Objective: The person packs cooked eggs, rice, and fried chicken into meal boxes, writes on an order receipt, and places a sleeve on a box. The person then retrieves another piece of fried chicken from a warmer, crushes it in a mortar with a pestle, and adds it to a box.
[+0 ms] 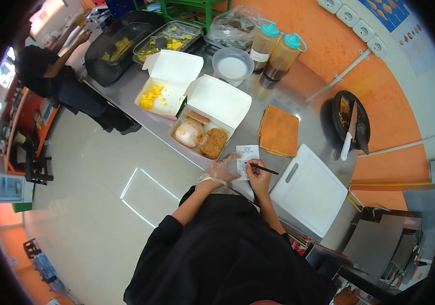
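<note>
In a clear plastic glove, my left hand (220, 172) holds a printed receipt (248, 152) by its left side, at the near edge of the steel table. My bare right hand (259, 179) is closed around a black pen (266, 169), its tip side against the receipt. Just beyond my left hand stands an open meal box (221, 101) holding a white mound of rice (189, 133), a breaded fried piece (213, 143) and a sausage-like piece (197, 118). A second open box (175, 71) behind it contains yellow scrambled egg (151, 97).
An orange cloth (279, 130) and white cutting board (309, 190) lie to the right. A knife (350, 131) rests across a black stone mortar (339, 114). Sauce bottles (282, 57), a plastic bowl (232, 67) and a food tray (169, 41) stand behind. Another person (70, 81) works at far left.
</note>
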A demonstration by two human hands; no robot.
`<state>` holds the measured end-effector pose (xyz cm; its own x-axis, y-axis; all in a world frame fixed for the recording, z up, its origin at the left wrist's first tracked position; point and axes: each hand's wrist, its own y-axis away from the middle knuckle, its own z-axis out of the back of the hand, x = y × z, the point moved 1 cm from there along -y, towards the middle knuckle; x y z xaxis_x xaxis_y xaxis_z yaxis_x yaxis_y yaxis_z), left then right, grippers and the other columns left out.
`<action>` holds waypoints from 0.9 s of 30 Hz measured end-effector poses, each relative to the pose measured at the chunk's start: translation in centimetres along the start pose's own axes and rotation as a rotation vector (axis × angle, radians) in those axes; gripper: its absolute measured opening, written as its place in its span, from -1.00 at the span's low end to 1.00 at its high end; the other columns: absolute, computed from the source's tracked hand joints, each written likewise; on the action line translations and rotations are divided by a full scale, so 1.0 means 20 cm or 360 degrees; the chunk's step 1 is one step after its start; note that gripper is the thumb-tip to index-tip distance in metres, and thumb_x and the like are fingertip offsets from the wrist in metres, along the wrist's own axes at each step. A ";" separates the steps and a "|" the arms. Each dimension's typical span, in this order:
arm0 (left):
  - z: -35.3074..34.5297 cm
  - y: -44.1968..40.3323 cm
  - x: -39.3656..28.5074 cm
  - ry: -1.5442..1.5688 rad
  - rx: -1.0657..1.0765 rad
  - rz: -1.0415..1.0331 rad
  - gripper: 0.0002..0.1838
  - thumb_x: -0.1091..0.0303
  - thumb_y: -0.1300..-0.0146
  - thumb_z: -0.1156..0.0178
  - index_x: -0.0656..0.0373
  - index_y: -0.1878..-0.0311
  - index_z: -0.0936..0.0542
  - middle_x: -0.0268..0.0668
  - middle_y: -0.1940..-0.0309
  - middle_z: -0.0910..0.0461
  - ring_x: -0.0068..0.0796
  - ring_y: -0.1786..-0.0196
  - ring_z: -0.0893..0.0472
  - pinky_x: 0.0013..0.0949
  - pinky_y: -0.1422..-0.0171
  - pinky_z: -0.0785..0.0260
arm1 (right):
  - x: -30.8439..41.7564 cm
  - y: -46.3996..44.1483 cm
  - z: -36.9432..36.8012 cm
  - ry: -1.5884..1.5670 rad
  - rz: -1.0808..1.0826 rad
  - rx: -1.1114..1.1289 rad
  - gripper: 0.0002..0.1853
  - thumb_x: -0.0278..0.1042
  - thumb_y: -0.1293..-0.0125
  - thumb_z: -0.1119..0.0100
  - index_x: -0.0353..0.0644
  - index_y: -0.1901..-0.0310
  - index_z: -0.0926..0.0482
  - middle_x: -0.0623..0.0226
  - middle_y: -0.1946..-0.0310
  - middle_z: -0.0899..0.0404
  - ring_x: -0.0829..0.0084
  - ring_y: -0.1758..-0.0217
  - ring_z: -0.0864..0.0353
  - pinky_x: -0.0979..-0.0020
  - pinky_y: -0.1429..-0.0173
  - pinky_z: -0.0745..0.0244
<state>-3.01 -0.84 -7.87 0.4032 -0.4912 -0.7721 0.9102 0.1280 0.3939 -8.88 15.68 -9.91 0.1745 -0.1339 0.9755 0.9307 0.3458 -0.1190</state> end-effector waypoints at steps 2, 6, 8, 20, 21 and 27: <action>0.00 0.00 0.00 0.0005 0.0007 -0.0033 -0.26 0.03 -0.01 -0.37 -0.37 -0.30 -0.30 0.21 0.05 -0.54 0.19 -0.13 -0.52 -0.01 -0.24 -0.35 | 0.00 -0.01 0.00 0.0060 0.0025 0.0007 -0.92 -0.54 -0.27 -0.21 -0.28 0.22 -0.53 0.45 0.45 -0.55 0.75 0.46 -0.48 0.67 0.39 -0.38; 0.00 0.00 -0.01 -0.0028 0.0000 0.0021 -0.27 0.07 0.00 -0.39 -0.33 -0.29 -0.33 0.13 0.06 -0.57 0.13 -0.10 -0.55 -0.06 -0.21 -0.37 | 0.02 -0.01 0.00 0.0090 -0.0021 0.0007 -0.92 -0.53 -0.27 -0.21 -0.29 0.23 -0.53 0.45 0.46 -0.55 0.74 0.46 -0.48 0.67 0.39 -0.38; 0.00 0.00 -0.01 -0.0042 -0.0041 0.0023 -0.28 0.11 0.02 -0.41 -0.27 -0.26 -0.37 0.05 0.07 -0.60 0.07 -0.06 -0.58 -0.12 -0.17 -0.40 | 0.02 0.01 -0.01 -0.0190 -0.0071 -0.0167 -0.93 -0.53 -0.27 -0.20 -0.29 0.24 -0.53 0.45 0.47 -0.55 0.74 0.48 -0.49 0.68 0.39 -0.38; 0.02 0.02 -0.04 -0.0113 -0.0009 0.0063 -0.26 0.09 0.03 -0.42 -0.29 -0.28 -0.35 0.06 0.08 -0.61 0.03 -0.05 -0.59 -0.13 -0.18 -0.40 | 0.00 -0.01 0.01 0.0114 0.0041 0.0003 -0.91 -0.51 -0.23 -0.24 -0.29 0.26 -0.56 0.40 0.48 -0.57 0.71 0.48 -0.52 0.64 0.42 -0.41; 0.02 0.02 -0.04 -0.0080 0.0028 0.0060 -0.26 0.05 0.01 -0.38 -0.33 -0.30 -0.32 0.12 0.07 -0.58 0.12 -0.09 -0.56 -0.07 -0.22 -0.36 | 0.00 0.00 0.01 0.0114 0.0040 0.0001 -0.91 -0.51 -0.23 -0.24 -0.29 0.26 -0.56 0.40 0.48 -0.57 0.71 0.48 -0.52 0.64 0.42 -0.41; 0.04 0.03 -0.07 -0.0036 0.0013 0.0104 -0.28 0.11 0.03 -0.43 -0.30 -0.26 -0.38 0.04 0.06 -0.60 -0.01 -0.07 -0.59 -0.15 -0.19 -0.40 | 0.02 0.01 0.03 -0.0311 -0.0116 -0.0275 -0.90 -0.54 -0.30 -0.18 -0.31 0.18 -0.50 0.37 0.44 -0.59 0.66 0.50 -0.52 0.63 0.44 -0.44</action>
<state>-3.12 -0.66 -6.12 0.4595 -0.5013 -0.7331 0.8811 0.1536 0.4472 -8.89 16.30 -9.51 0.0551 0.0346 0.9979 0.9826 0.1759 -0.0604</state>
